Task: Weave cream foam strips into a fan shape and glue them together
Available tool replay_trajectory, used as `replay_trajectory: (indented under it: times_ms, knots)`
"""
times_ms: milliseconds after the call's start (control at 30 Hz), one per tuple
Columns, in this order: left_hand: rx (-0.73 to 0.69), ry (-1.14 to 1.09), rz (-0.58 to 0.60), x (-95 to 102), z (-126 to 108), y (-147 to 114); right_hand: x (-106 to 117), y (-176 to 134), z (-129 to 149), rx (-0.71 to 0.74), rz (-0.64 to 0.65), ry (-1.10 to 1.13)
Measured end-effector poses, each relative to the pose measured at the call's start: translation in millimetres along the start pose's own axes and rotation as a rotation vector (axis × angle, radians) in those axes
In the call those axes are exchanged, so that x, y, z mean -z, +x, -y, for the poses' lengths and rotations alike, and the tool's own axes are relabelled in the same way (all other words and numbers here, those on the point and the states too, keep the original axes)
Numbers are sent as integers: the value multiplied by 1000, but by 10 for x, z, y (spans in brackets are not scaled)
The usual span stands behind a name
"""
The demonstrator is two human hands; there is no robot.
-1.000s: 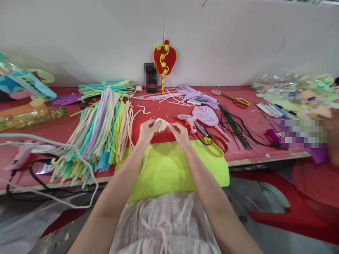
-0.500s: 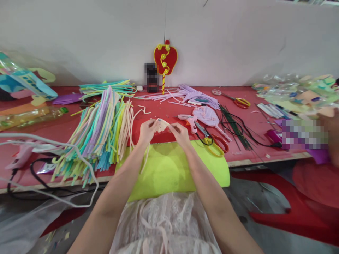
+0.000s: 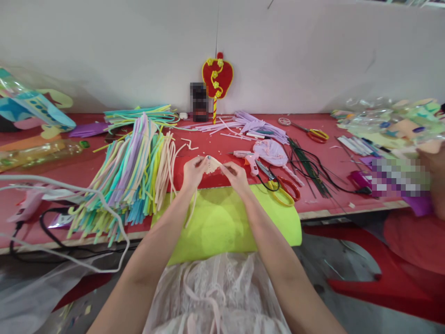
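Between both hands is a small cream fan-shaped piece [image 3: 212,165], seemingly made of fuzzy stems. My left hand [image 3: 193,172] pinches its left side, while my right hand [image 3: 236,175] grips the right edge with fingertips together. A loose cream pipe cleaner [image 3: 191,209] hangs below my left hand over a lime-green sheet [image 3: 222,218]. Just right of my right hand lies a pink glue gun [image 3: 251,162], beside scissors [image 3: 283,189] with red and yellow handles. A lilac coiled fan shape [image 3: 271,152] rests behind them.
A large heap of pastel pipe cleaners [image 3: 130,162] covers the table left of my hands. Another glue gun [image 3: 28,206] and a white cable [image 3: 114,215] lie at far left. A red fan ornament [image 3: 224,79] stands by the wall. A person's arm [image 3: 436,171] shows at right.
Almost nothing differs. Both hands keep the cream piece in the same place, with only a very slight shift of the fingers.
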State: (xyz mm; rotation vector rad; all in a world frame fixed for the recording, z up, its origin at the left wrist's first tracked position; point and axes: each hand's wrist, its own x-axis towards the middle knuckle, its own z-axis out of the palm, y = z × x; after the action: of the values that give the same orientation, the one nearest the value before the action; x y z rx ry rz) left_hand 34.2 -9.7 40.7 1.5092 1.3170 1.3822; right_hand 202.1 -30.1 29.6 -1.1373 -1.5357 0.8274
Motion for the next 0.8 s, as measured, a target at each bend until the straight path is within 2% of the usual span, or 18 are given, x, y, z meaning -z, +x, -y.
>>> replay_trajectory:
  times_ms: [800]
  knots:
    - [-17,-51,-25,-25,51,17,-13,4,-22,12,11,1]
